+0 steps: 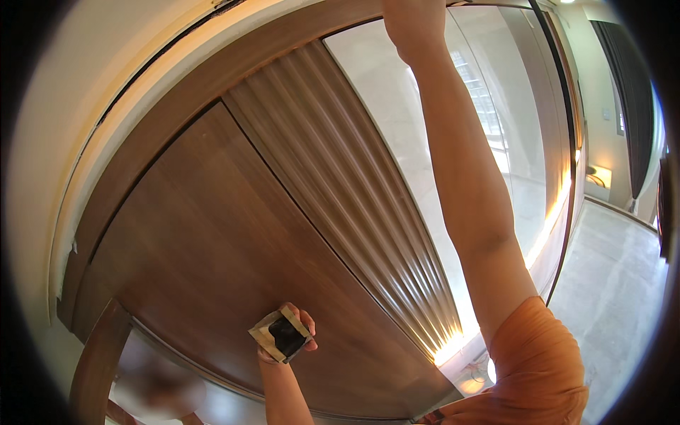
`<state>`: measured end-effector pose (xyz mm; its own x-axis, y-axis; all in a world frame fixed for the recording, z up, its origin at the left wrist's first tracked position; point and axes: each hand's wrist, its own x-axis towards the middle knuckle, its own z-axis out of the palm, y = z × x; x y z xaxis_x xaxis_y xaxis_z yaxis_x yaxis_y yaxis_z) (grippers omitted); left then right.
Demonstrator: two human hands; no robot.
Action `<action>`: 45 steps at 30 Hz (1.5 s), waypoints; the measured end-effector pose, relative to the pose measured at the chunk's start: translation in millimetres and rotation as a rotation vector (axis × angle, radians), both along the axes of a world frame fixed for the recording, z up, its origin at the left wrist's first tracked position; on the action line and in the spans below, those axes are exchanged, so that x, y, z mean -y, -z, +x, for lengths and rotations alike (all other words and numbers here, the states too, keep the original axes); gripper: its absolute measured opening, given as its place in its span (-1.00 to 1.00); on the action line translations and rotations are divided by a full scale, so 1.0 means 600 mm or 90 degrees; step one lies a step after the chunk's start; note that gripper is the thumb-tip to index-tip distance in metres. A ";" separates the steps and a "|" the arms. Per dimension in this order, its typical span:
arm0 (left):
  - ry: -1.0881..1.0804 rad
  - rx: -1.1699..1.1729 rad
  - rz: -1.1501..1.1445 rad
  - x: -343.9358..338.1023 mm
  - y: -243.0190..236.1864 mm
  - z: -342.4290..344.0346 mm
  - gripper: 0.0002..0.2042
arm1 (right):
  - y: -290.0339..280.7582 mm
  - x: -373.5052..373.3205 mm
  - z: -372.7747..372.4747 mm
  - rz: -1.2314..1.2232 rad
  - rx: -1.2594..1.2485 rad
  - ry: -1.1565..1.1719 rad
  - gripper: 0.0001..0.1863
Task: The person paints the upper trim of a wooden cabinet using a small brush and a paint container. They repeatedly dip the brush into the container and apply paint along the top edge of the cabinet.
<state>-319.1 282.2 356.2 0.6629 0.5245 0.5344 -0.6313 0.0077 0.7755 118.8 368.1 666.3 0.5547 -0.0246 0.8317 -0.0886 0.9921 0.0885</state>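
Note:
Low in the picture, my left hand [307, 327] is closed around a small tan, angular container [268, 336]. The inside or top face of this container looks black, though what makes it so is unclear. Behind it spreads a brown wood panel [205, 234]. My right arm, in an orange sleeve, stretches up across the picture to the top edge. Only the wrist and lower part of my right hand [414, 25] show there, near the upper wooden frame [312, 27]. Its fingers are cut off by the edge, so what it touches or holds is hidden.
Beside the wood panel runs a ribbed brown strip [347, 177], then a glossy pale panel [382, 78]. A lit strip [549, 227] glows along the lower edge. At the right are a grey floor [609, 283] and a dark curtain [627, 99]. A curved wooden piece [103, 354] stands lower left.

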 end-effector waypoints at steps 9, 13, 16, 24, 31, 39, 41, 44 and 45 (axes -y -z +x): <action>-0.003 -0.026 -0.007 0.002 -0.004 -0.004 -0.13 | -0.011 -0.006 0.009 -0.036 -0.001 0.023 -0.84; -0.018 -0.011 -0.017 0.008 -0.004 0.000 -0.17 | -0.009 -0.006 0.020 -0.053 -0.040 0.067 -0.88; -0.036 -0.004 -0.017 0.013 -0.007 0.005 -0.20 | -0.004 -0.002 0.019 -0.080 -0.115 0.216 -0.89; -0.025 -0.017 -0.011 0.014 -0.014 0.009 -0.23 | 0.014 0.014 -0.063 0.040 -0.112 0.328 -0.90; -0.030 -0.022 -0.015 0.013 -0.010 0.003 -0.21 | 0.022 0.023 -0.135 0.106 -0.092 0.187 -0.87; -0.033 -0.023 0.005 0.016 -0.012 0.006 -0.19 | 0.027 0.016 -0.080 -0.030 -0.042 0.071 -0.90; -0.034 -0.035 0.010 0.015 -0.013 0.005 -0.20 | 0.021 0.004 -0.052 -0.030 -0.065 0.087 -0.89; -0.028 -0.037 -0.008 0.010 -0.011 0.000 -0.13 | 0.013 -0.014 -0.025 -0.034 -0.101 0.130 -0.88; -0.028 -0.034 -0.003 0.009 -0.009 -0.001 -0.13 | 0.012 -0.018 -0.018 -0.036 -0.113 0.149 -0.87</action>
